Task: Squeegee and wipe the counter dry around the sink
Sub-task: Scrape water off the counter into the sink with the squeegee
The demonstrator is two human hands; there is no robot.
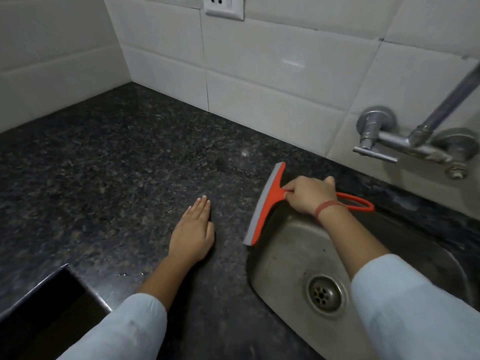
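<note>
Head view, right of centre: right hand (309, 194) closed around the neck of the squeegee (265, 203), fingers wrapped where the handle meets the crossbar. Handle loop protruding behind the wrist toward the right edge of frame. Orange crossbar with grey blade running diagonally from upper right to lower left, its lower end overhanging the rim of the sink (285, 255), its upper end over the counter (117, 165). Blade contact with the stone not determinable from this angle.

Left hand (192, 232) at frame centre, open, fingers together and flat on the counter, holding nothing.

Handling, judged: light plastic body, stiff in the crossbar, soft and flexible along the blade edge. Best taken at the handle neck, as now, for even pressure across the full blade. Likely slippery when wet; a firm wrap advisable.

Counter: dark speckled stone, a few small droplets near the lower centre of frame, a faint damp patch above the left hand. Sink at lower right, drain (324, 294) visible. Tap (405, 141) on the tiled wall at upper right. No cloth in view.
</note>
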